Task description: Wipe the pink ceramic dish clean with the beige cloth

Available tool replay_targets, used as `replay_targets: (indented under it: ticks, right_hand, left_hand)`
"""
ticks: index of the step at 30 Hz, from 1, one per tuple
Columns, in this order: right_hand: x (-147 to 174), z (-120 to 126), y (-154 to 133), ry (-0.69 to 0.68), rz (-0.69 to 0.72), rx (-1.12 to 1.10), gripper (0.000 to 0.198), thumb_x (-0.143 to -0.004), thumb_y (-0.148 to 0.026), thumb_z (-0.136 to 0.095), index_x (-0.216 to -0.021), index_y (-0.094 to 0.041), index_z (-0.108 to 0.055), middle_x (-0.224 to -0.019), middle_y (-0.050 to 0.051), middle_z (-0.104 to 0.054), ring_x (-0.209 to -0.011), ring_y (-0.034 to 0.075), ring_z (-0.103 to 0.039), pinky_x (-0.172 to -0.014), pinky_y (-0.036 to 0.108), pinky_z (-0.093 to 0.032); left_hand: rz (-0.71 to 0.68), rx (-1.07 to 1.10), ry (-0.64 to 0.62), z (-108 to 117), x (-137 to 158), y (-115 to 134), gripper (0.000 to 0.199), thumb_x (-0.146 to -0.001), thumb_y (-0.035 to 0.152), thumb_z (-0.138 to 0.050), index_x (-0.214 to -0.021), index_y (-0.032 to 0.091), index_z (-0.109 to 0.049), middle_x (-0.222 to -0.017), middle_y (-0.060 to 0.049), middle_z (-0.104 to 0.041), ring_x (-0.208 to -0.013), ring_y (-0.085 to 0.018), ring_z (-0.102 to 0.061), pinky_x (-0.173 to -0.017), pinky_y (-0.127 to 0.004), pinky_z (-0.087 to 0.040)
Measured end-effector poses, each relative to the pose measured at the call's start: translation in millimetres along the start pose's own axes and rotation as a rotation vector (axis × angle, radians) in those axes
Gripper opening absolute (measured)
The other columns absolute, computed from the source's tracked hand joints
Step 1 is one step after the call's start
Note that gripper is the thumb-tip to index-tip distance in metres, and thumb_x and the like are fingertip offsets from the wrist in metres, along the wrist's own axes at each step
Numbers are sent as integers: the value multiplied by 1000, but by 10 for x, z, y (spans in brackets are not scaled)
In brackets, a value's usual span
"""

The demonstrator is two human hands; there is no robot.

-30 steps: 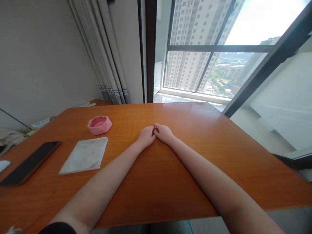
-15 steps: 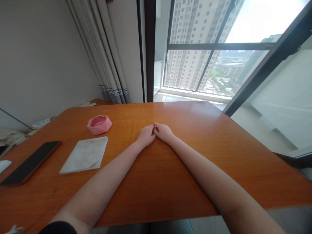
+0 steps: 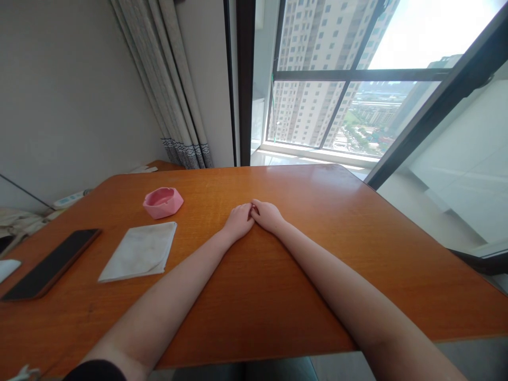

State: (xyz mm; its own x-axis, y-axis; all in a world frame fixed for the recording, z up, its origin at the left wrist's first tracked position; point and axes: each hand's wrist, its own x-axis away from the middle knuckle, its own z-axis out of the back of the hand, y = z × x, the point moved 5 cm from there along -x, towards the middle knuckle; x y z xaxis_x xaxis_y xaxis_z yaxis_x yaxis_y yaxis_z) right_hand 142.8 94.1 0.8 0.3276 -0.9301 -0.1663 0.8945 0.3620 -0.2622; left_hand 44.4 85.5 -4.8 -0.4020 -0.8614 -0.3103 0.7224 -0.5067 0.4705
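My left hand (image 3: 238, 221) and my right hand (image 3: 268, 216) rest together on the wooden table (image 3: 254, 296), their fingers curled and touching where they meet. Between them I make out no object. Left of my hands lies a folded white cloth (image 3: 138, 251), the nearest thing to my left forearm. Behind the cloth stands a pink faceted dish with a notched rim, like an ashtray (image 3: 162, 203). A flat black slab with a brown edge (image 3: 51, 264) lies farther left.
At the left edge lies part of a white object (image 3: 8, 269). A white cord (image 3: 27, 372) shows at the lower left corner. A grey curtain (image 3: 174, 95) hangs behind the table, beside a dark door frame (image 3: 245, 84). A large window (image 3: 349, 76) is beyond.
The view has shifted very slightly. My hands and the things on the table stay where they were.
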Motion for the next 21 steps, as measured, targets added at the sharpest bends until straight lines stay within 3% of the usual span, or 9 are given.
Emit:
replay_targets:
  ticks: [21]
  right_hand:
    - [-11,-16,11,15,8,-19,21,-88,-26,-39,-96,-21,-58,-86,5,-69,-77,18,-61,-61,25,-32]
  left_hand:
    - [-5,-7,8,-12,8,-5,16,-79,17,-45,-91,17,-56,-96,-9,-65,-88,-22,-60,-82,-36,-47]
